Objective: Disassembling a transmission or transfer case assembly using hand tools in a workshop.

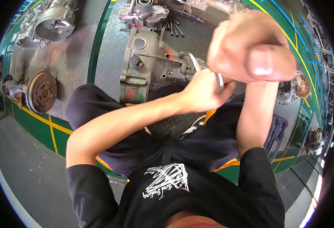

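My left hand (205, 91) is closed, with a silver metal bar (220, 81) showing between its fingers. A bent silver rod (194, 62) reaches from the casing toward this hand; whether it is the same piece as the bar I cannot tell. My right hand (252, 49) is a raised fist close to the camera, slightly blurred, overlapping the left hand's far side. Whatever it grips is hidden. Beyond my left forearm lies a grey cast-metal gearbox casing (136, 76) with red and green paint marks, between my legs and the far parts.
Several dark bolts (175, 28) lie behind the casing, beside another metal assembly (146, 15). To the left are a rusty brake disc (42, 92) and a large open housing (55, 28). A dark tool case (276, 133) sits by my right elbow.
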Motion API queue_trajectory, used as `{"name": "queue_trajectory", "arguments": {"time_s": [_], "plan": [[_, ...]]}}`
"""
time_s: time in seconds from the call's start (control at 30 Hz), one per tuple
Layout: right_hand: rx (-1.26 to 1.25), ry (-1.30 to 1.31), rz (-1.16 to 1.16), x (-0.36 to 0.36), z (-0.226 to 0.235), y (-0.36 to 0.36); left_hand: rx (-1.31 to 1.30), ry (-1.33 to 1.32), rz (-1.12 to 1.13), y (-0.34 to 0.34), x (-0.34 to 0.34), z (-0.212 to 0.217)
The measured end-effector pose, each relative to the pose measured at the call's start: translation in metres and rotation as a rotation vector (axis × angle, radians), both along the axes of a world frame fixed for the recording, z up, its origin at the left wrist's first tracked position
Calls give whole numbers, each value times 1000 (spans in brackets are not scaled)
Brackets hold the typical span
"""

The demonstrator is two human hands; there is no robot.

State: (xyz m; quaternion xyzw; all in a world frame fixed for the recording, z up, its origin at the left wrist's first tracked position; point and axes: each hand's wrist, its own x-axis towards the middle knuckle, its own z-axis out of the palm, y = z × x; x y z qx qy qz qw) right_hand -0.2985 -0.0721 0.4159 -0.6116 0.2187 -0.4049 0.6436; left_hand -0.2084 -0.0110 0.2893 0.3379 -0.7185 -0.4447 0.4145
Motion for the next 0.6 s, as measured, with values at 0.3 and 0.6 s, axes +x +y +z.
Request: {"name": "queue_trajectory", "arguments": {"time_s": [0.3,0.6], "plan": [[-453,-36,-108,23,-26,-6,62,163,339,-95,52,-10],[292,92,456,-41,32,-42,131,13,206,0,40,10]]}}
